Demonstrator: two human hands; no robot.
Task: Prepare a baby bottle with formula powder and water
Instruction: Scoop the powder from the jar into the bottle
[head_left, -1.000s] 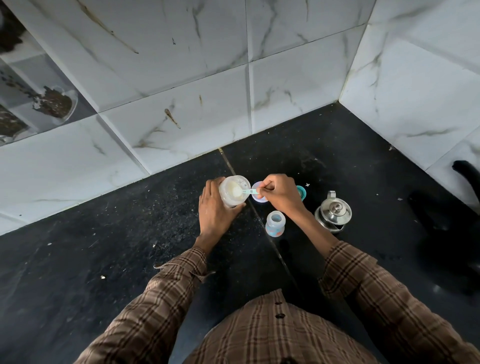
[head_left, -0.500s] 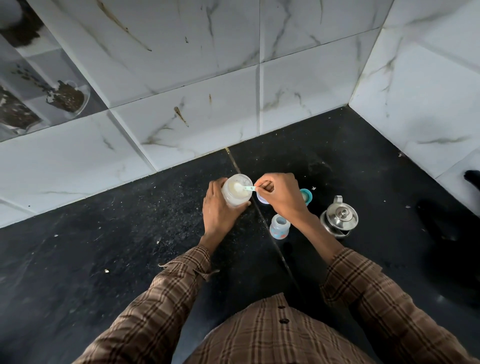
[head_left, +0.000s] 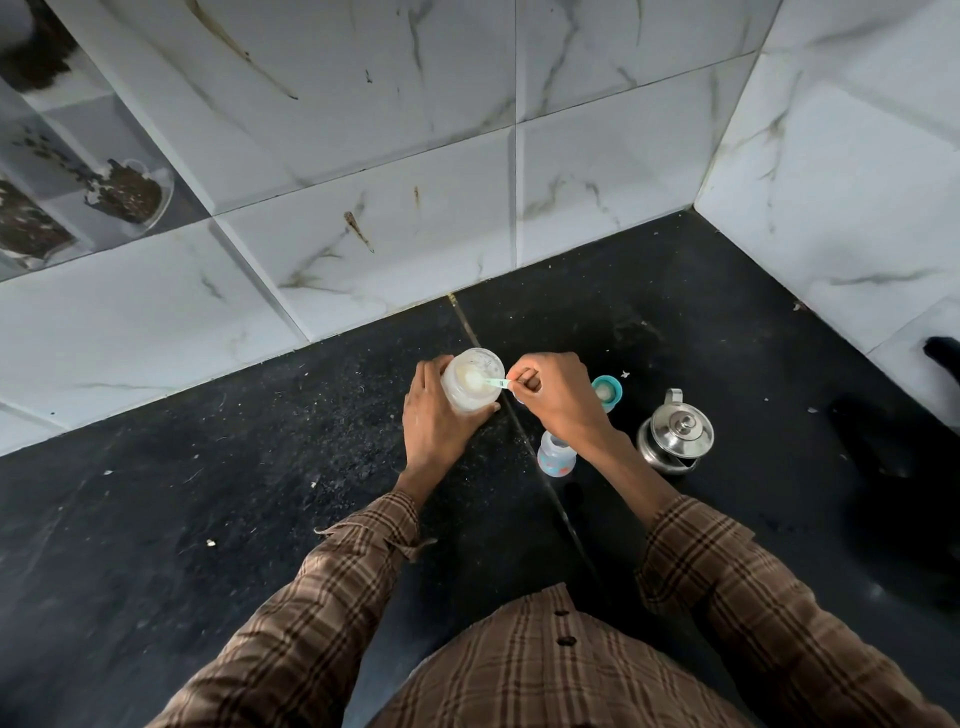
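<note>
Head view, only view available. Left hand (head_left: 439, 415) is wrapped round the formula jar (head_left: 471, 380), fingers curled about its wall, jar tilted with its open mouth toward the camera; pale powder visible inside. Right hand (head_left: 556, 397) pinches the green handle of the scoop (head_left: 496, 383) between thumb and fingers; the scoop's bowl end lies inside the jar mouth, over the powder.

Change against the frames one second and half a second back: the scoop head was at the jar's rim, then just inside it; it now reaches further in, toward the middle of the powder. The left hand's hold on the jar has not changed, and the jar has stayed at about the same spot on the black counter (head_left: 208, 467). Camera has shifted slightly, so small offsets are unreliable.

Judgement: this is the scooping step, with powder being gathered and not yet carried across. Whether the scoop is loaded cannot be told; the bowl is too small and pale against the powder.

The baby bottle (head_left: 557, 456) stands upright and uncapped on the counter, just below the right wrist, near the jar but apart from it. No powder or water can be made out inside it. A teal teat ring (head_left: 607, 392) lies just right of the right hand. A steel kettle (head_left: 675, 431), lid on, stands right of the bottle, untouched.

Remaining, as judged: transfer of powder, water, closing.
</note>
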